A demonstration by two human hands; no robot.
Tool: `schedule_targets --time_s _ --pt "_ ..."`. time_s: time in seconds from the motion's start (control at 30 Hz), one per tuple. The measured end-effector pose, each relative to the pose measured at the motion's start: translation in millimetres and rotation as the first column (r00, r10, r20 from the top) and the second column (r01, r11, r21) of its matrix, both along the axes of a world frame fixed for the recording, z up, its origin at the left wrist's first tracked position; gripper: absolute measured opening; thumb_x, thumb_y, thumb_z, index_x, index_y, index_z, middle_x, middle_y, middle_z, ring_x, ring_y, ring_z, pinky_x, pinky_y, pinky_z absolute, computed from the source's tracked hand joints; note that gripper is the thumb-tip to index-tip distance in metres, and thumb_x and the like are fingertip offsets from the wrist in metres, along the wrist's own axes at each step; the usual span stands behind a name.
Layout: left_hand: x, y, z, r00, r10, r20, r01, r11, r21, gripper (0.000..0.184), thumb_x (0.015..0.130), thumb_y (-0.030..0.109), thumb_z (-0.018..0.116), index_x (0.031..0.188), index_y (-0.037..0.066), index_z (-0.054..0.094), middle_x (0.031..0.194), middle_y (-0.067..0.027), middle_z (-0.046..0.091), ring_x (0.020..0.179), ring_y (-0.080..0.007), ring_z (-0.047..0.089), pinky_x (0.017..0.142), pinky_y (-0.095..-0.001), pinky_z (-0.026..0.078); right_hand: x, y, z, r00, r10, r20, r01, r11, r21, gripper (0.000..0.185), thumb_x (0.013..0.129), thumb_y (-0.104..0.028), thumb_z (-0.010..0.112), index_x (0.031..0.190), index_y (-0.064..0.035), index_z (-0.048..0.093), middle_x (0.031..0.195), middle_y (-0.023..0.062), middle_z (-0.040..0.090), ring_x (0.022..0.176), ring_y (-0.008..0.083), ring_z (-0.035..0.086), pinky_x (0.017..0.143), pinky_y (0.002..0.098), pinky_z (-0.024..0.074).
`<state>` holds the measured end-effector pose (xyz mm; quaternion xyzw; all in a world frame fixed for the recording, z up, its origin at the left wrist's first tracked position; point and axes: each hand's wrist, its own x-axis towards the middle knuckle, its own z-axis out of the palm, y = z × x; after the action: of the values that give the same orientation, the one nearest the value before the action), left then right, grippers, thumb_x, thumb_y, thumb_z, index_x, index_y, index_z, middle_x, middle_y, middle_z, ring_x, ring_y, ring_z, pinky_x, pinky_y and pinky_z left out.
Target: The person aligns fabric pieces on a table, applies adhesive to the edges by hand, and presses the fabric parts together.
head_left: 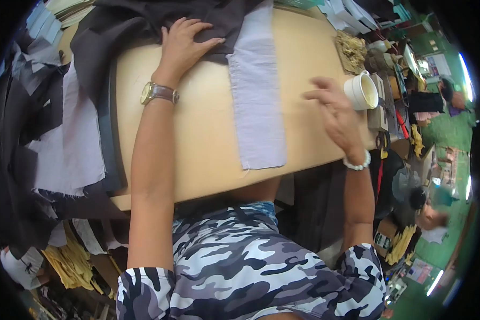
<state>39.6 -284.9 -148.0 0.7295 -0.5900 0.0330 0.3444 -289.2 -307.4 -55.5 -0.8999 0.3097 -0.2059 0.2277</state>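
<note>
My left hand (189, 45) lies flat with fingers spread on dark brown fabric (128, 24) at the top of the light wooden table (197, 128). A strip of pale lavender cloth (257, 101) with frayed edges runs from beside that fabric down to the table's near edge. My right hand (335, 112), slightly blurred, hovers over the table's right side, fingers apart and nothing visible in them. Just beside it stands a white mug (361, 92); whether they touch I cannot tell.
Dark and pale cloth (74, 144) hangs over the table's left edge. Along the right edge are a crumpled tan bundle (351, 50), a box (377, 101) and black-handled scissors (382, 141). White stacked sheets (352, 13) lie at the top right. People are at work farther right.
</note>
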Motion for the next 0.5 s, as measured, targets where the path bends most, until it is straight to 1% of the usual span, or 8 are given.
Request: schedule_targets --time_s 0.03,0.1,0.2,0.23,0.33,0.43,0.5 --pt "0 0 1 1.0 -0.001 0.0 0.001 1.0 -0.003 0.048 0.074 0.05 0.071 0.111 0.019 0.067 0.129 -0.005 0.056 0.132 -0.0273 0.037 0.109 -0.0607 0.016 21 8 -5 0.993 0.096 0.066 -0.104 0.987 0.124 0.032 0.076 0.008 0.042 0.092 -0.0033 0.068 0.112 0.0187 0.057 0.105 0.0304 0.057 0.091 0.0362 0.0453" --pt "0 1 2 1.0 -0.001 -0.003 0.001 1.0 0.009 0.048 0.074 0.05 0.071 0.111 0.019 0.067 0.129 -0.0049 0.056 0.132 -0.0273 0.037 0.109 -0.0604 0.016 55 14 -18 0.965 0.233 0.124 -0.253 0.95 0.183 0.034 0.077 0.008 0.042 0.093 -0.0038 0.068 0.109 0.0167 0.058 0.102 0.0308 0.057 0.091 0.0362 0.0449" --pt "0 1 2 1.0 -0.001 -0.004 0.001 1.0 0.004 0.049 0.074 0.051 0.07 0.111 0.019 0.067 0.128 -0.0047 0.056 0.132 -0.0276 0.038 0.109 -0.0605 0.017 86 3 -43 0.951 0.244 0.188 -0.268 0.957 0.112 0.033 0.077 0.007 0.042 0.093 -0.0041 0.069 0.106 0.0147 0.058 0.101 0.0313 0.056 0.091 0.0364 0.0441" --pt "0 0 2 1.0 0.001 -0.004 -0.001 1.0 0.001 0.049 0.074 0.051 0.07 0.111 0.019 0.067 0.128 -0.0046 0.056 0.131 -0.0279 0.038 0.109 -0.0606 0.017 94 0 -49 0.955 0.224 0.192 -0.244 0.966 0.087 0.032 0.077 0.006 0.043 0.092 -0.0047 0.069 0.103 0.0135 0.059 0.099 0.0313 0.055 0.09 0.0366 0.0433" --pt "-1 1 4 1.0 0.0 0.003 0.0 1.0 -0.014 0.049 0.074 0.051 0.07 0.11 0.019 0.067 0.125 -0.0042 0.058 0.13 -0.0293 0.04 0.108 -0.0615 0.018 102 -3 -57 0.966 0.199 0.168 -0.206 0.978 0.023 0.031 0.077 0.005 0.046 0.093 -0.0055 0.07 0.102 0.0136 0.059 0.098 0.0305 0.054 0.088 0.0373 0.0428" --pt "7 -4 -4 0.999 -0.009 0.036 0.01 0.999 -0.036 0.049 0.073 0.051 0.07 0.11 0.019 0.067 0.124 -0.0043 0.059 0.128 -0.0288 0.042 0.107 -0.0629 0.019 94 6 -58 0.958 0.25 0.138 -0.24 0.967 -0.09 0.031 0.075 0.004 0.048 0.094 -0.0061 0.071 0.102 0.0131 0.058 0.098 0.0303 0.054 0.087 0.0384 0.0428" --pt "-1 5 12 0.999 -0.025 0.031 0.026 0.998 -0.051 0.048 0.075 0.043 0.072 0.108 0.009 0.066 0.119 -0.011 0.059 0.12 -0.0307 0.047 0.104 -0.0509 0.028 80 22 -51 0.952 0.296 0.077 -0.288 0.952 -0.104 0.031 0.074 0.003 0.05 0.094 -0.0066 0.071 0.103 0.013 0.058 0.099 0.0305 0.054 0.086 0.0391 0.0426"
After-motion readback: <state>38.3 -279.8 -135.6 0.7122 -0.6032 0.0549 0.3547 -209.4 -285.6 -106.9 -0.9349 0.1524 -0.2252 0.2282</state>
